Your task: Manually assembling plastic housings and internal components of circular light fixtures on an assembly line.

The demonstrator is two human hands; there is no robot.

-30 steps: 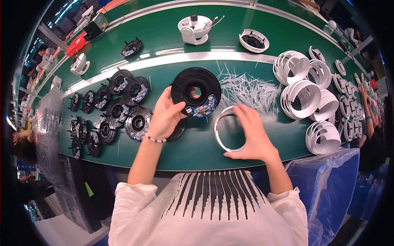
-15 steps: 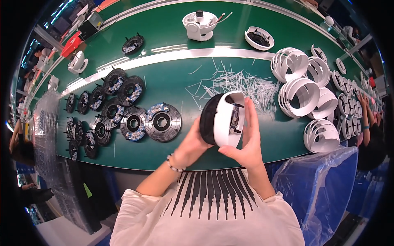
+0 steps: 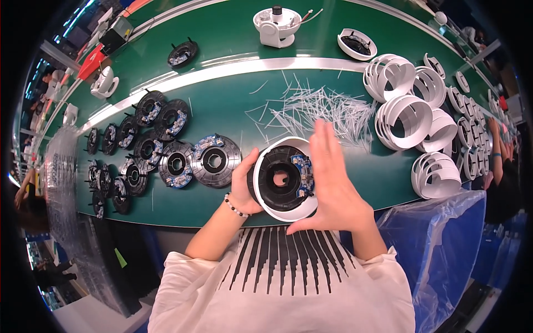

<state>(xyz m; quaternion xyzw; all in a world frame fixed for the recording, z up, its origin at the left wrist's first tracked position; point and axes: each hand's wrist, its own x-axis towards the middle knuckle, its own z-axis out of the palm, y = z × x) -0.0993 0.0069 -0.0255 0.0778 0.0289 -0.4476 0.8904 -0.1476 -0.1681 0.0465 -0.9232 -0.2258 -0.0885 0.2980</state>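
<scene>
A white round housing [image 3: 303, 210] is held above the table's near edge, its open side facing up. Inside it sits a black disc [image 3: 271, 193] with a hole in the middle and a blue circuit board [image 3: 302, 171] along its right side. My left hand [image 3: 242, 184] grips the housing's left side, fingers partly hidden behind it. Against or just beside the right rim is my right hand [image 3: 340, 191], fingers stretched out and thumb spread, slightly blurred; whether it touches the rim I cannot tell.
Several black discs with circuit boards [image 3: 215, 161] lie to the left. White strips [image 3: 327, 114] are heaped beyond my hands. White rings [image 3: 403, 123] stand in stacks at right, above a plastic-covered blue bin [image 3: 438, 238]. A white device [image 3: 277, 29] stands at the back.
The housing has turned from side-on to face up, showing the disc and board inside. My right hand has gone from cupping its right side to stretched flat beside it.
</scene>
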